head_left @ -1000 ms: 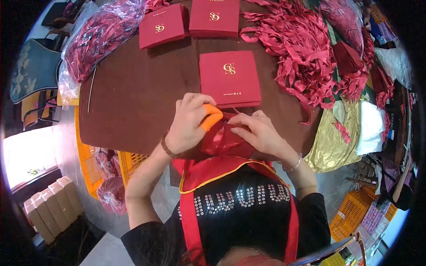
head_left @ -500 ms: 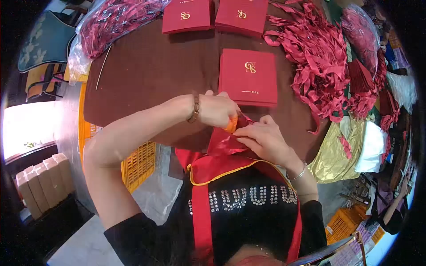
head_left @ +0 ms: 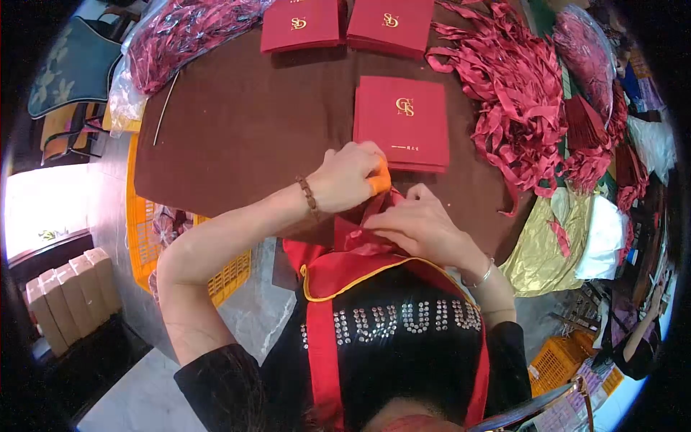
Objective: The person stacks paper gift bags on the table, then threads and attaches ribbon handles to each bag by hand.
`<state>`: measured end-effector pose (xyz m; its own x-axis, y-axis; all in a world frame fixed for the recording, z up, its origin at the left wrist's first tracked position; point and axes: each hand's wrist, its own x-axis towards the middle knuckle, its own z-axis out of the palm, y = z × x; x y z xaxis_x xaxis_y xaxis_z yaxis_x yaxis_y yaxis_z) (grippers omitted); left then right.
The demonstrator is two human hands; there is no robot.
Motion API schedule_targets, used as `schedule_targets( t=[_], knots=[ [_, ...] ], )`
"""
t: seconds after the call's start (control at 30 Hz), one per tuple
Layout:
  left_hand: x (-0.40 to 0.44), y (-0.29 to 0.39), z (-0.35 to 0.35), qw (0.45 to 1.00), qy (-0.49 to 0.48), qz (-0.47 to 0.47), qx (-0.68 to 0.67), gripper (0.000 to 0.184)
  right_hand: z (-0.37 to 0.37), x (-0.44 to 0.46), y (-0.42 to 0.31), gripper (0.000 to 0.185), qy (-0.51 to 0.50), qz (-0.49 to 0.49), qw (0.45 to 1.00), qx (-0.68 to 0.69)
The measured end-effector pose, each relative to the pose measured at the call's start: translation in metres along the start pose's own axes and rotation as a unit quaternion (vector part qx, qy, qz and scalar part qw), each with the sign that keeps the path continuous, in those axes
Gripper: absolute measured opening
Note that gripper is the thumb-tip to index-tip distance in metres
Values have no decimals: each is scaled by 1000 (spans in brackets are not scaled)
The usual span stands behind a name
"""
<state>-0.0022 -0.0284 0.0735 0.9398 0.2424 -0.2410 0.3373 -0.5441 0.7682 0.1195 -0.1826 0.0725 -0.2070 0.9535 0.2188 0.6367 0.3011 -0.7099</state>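
Observation:
My left hand, with orange covering on a finger, is closed on a red ribbon at the table's near edge. Just right of it, my right hand has its fingers pressed on a red bag, which is partly hidden beneath both hands. Directly beyond them lies a stack of red cards with gold lettering. Two more red stacks, one at the left and one at the right, lie at the far side of the brown table.
A pile of red ribbons covers the table's right side. Plastic-wrapped red ribbons lie at the far left, near a thin stick. Orange crates stand below the left edge. Gold wrapping hangs at the right.
The view has shifted, so the table things appear further right. My left forearm has swung outward, and my left hand has lifted slightly away from the bag since half a second ago.

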Motion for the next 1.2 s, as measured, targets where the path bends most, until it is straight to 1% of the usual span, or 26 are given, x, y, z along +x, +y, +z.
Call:
schedule_targets(
  t=[0.03,0.07,0.1,0.13,0.17,0.2,0.27,0.4,0.47,0.53,0.57,0.6,0.63,0.67,0.7,0.73,0.77,0.8,0.83,0.87,0.9,0.93,0.97,1.1,1.17,1.2],
  knots=[
    [3,-6,2,998,31,56,-9,10,-1,0,0,14,-16,16,1000,1],
    [2,-10,2,998,32,56,-9,10,-2,0,1,14,-16,14,1000,1],
    [1,-5,-4,985,6,-43,-167,11,-1,0,1,15,-2,15,1000,-8],
    [0,0,-9,937,-22,-140,-319,12,0,-1,1,15,12,17,1000,-17],
    [0,2,-11,915,-18,-168,-366,13,1,-2,1,15,14,19,1000,-18],
    [1,0,-8,916,-21,-166,-365,13,2,-2,2,15,26,17,999,-16],
    [4,-7,-1,885,7,-160,-437,15,3,-3,2,15,39,18,999,-16],
    [8,12,0,913,47,-182,-361,21,3,-2,1,17,43,15,999,-22],
    [10,5,5,989,-35,-34,-142,24,1,-3,1,17,37,20,999,-21],
    [13,5,8,985,-58,-54,-155,24,-4,-4,3,20,41,27,999,12],
    [14,4,8,987,-55,-49,-145,21,-4,-6,4,17,105,46,990,84],
    [16,4,8,989,-52,-43,-135,20,-12,-13,10,37,120,37,986,114],
    [16,-1,13,985,-25,-15,-168,17,-13,-22,12,55,171,72,950,253],
    [15,-5,15,985,-27,-13,-168,17,-11,-33,17,73,218,104,890,386],
    [14,-7,15,988,-14,-10,-153,16,-4,-45,34,101,204,90,855,468],
    [14,-9,16,990,1,-8,-138,15,2,-49,37,101,207,90,855,467],
    [15,-16,24,986,53,51,-149,18,8,-54,35,103,183,157,797,554],
    [14,-15,22,986,51,52,-149,18,13,-57,31,105,156,220,725,633],
    [13,-13,19,989,25,24,-147,18,11,-56,22,103,127,276,724,619],
    [11,-12,16,990,-2,-4,-144,18,19,-55,24,103,129,275,724,620],
    [11,-14,17,990,-3,-4,-142,18,29,-54,28,100,106,280,754,585],
    [12,-17,18,994,22,72,-77,17,36,-50,29,96,82,283,782,549],
    [12,-19,19,988,48,147,-11,16,37,-48,28,84,82,285,810,506],
    [15,-15,11,990,16,141,-5,15,45,-39,28,75,78,275,842,458],
    [18,-19,13,981,86,170,-44,14,44,-38,29,73,6,325,837,440],
    [19,-14,2,981,89,167,-43,14,44,-38,27,73,3,323,838,440]
  ],
)
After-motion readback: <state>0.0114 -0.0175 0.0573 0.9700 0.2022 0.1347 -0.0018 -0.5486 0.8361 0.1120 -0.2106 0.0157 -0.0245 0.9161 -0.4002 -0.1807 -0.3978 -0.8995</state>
